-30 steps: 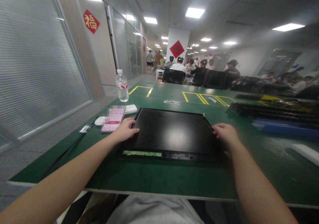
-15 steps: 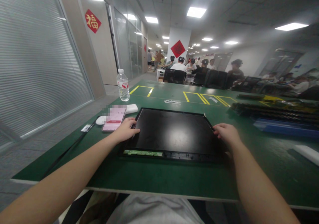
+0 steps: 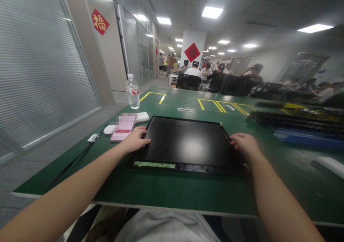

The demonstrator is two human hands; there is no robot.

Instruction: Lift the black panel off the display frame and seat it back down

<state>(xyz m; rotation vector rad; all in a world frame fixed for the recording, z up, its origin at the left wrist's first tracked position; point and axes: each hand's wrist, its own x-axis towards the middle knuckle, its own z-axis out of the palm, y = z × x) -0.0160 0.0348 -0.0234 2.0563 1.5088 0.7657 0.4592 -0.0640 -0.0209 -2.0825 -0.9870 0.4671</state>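
A black flat display panel in a thin dark frame lies on the green table in front of me. Along its near edge runs a narrow green circuit board, on the left part. My left hand grips the panel's left edge, thumb on top and fingers at the outer side. On the opposite side, my right hand pinches the right edge between thumb and fingers. The undersides of the panel and some fingertips are hidden.
Left of the panel lie a phone, a white case and a black strap. A water bottle stands behind them. At right are dark strips, a blue piece and a white bar. People sit beyond.
Both hands and the panel stay practically in place. In the background, a seated person at right has raised an arm toward the head.
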